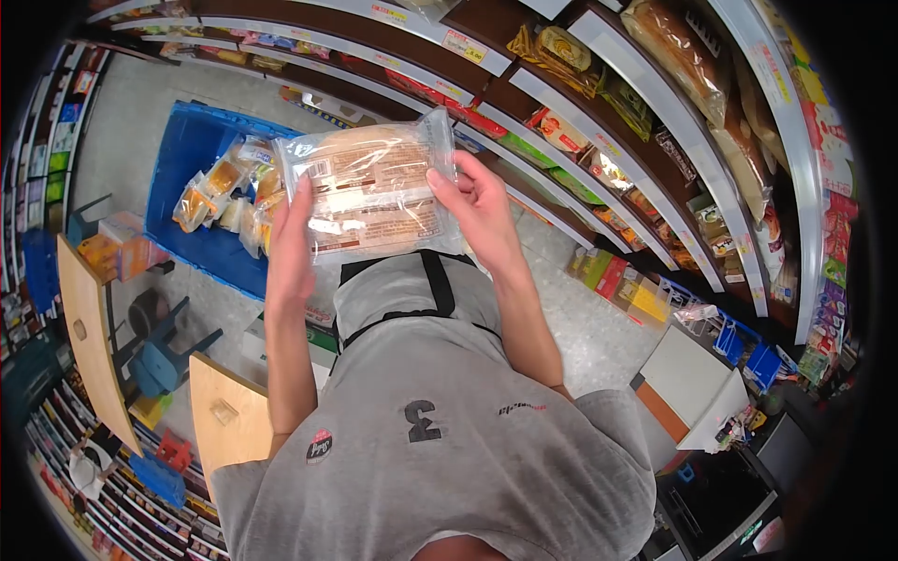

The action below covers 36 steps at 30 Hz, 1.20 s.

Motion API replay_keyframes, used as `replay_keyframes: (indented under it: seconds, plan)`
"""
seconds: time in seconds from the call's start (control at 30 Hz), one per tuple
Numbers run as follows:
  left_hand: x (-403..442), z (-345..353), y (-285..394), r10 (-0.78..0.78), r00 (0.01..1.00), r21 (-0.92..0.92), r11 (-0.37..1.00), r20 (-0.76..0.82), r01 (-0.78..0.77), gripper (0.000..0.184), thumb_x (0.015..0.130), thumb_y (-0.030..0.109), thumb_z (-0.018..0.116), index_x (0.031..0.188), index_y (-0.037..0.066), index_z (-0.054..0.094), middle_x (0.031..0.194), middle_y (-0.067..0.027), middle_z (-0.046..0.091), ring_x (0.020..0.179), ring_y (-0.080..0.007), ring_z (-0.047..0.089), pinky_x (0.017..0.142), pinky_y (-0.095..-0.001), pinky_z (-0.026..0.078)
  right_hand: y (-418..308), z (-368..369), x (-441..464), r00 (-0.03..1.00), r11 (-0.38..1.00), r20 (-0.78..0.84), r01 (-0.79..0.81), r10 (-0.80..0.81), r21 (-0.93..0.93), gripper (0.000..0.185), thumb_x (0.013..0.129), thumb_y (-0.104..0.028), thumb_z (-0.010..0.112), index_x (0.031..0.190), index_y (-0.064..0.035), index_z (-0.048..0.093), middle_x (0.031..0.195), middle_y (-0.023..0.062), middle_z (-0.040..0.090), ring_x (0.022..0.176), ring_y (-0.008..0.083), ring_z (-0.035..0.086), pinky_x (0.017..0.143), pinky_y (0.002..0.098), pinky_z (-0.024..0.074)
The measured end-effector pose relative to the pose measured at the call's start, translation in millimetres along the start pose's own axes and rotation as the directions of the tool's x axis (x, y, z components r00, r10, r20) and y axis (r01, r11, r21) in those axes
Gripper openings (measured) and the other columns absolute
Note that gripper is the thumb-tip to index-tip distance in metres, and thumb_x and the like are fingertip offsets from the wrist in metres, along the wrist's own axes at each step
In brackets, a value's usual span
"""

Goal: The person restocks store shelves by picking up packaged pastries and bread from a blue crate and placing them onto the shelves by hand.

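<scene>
Between my two hands is a clear plastic bread package [374,192] with brown printed text and a barcode facing up. My left hand [292,234] grips its left edge, thumb on top. My right hand [475,201] pinches the right edge, with the thumb pressed on the wrapper. What lies inside looks like pale bread, partly hidden by glare and print. Just left of my left hand, a blue crate [187,150] stands on the floor with several packaged breads [224,178] in it.
Store shelves [599,122] with packaged breads and price tags curve across the top and right. Cardboard boxes [622,285] sit on the floor at right. Wooden panels [224,411] and a blue stool [164,360] stand at left. Another person [89,467] is at lower left.
</scene>
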<state>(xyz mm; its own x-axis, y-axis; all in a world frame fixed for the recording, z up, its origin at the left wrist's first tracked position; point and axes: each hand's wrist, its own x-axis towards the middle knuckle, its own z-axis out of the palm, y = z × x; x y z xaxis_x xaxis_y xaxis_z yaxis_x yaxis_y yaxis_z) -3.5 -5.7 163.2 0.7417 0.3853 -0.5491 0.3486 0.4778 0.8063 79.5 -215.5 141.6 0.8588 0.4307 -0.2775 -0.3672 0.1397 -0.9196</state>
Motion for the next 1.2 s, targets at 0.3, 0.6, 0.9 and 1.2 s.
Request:
replay_keyframes:
  seconds: [0.3, 0.6, 0.9, 1.2]
  plan:
    - [-14, 2, 31, 0.114, 0.993, 0.023, 0.993, 0.039, -0.115, 0.048, 0.103, 0.039, 0.053, 0.128, -0.001, 0.056, 0.12, -0.0094, 0.064, 0.108, -0.0148, 0.064, 0.094, -0.0306, 0.05, -30, 7, -12, 0.977, 0.977, -0.003, 0.214, -0.214, -0.01, 0.015, 0.101, -0.012, 0.06, 0.1, -0.0045, 0.048, 0.087, 0.0004, 0.063, 0.079, 0.0023, 0.053, 0.068, 0.0196, 0.0443]
    - [-11, 22, 43, 0.286, 0.924, -0.153, 0.955, 0.252, -0.254, 0.069, 0.092, 0.002, 0.066, 0.151, 0.008, 0.031, 0.135, -0.0144, 0.056, 0.121, -0.0223, 0.058, 0.101, -0.0363, 0.05, 0, -7, -28, 0.966, 0.963, -0.099, 0.249, -0.24, 0.099, 0.008, 0.099, -0.009, 0.062, 0.101, -0.0031, 0.057, 0.094, -0.002, 0.057, 0.089, 0.0052, 0.056, 0.076, 0.023, 0.0479]
    - [35, -20, 73, 0.291, 0.881, 0.143, 0.92, 0.373, -0.364, 0.058, 0.09, 0.011, 0.064, 0.145, 0.011, 0.044, 0.122, -0.0118, 0.062, 0.107, -0.0153, 0.063, 0.089, -0.0287, 0.053, 20, -43, -22, 0.99, 0.984, 0.138, 0.05, -0.026, -0.169, 0.038, 0.099, -0.018, 0.062, 0.132, -0.0008, 0.056, 0.125, 0.0118, 0.065, 0.107, 0.018, 0.066, 0.095, 0.033, 0.0529]
    - [52, -21, -28, -0.318, 0.789, 0.427, 0.901, 0.526, 0.078, 0.057, 0.093, 0.014, 0.068, 0.143, 0.014, 0.041, 0.103, -0.0092, 0.067, 0.09, -0.0121, 0.066, 0.075, -0.0261, 0.056, 34, -34, 12, 0.767, 0.878, 0.435, -0.358, 0.471, -0.319, 0.051, 0.1, -0.035, 0.061, 0.138, -0.0017, 0.051, 0.11, 0.0059, 0.067, 0.1, 0.0103, 0.061, 0.085, 0.025, 0.0486]
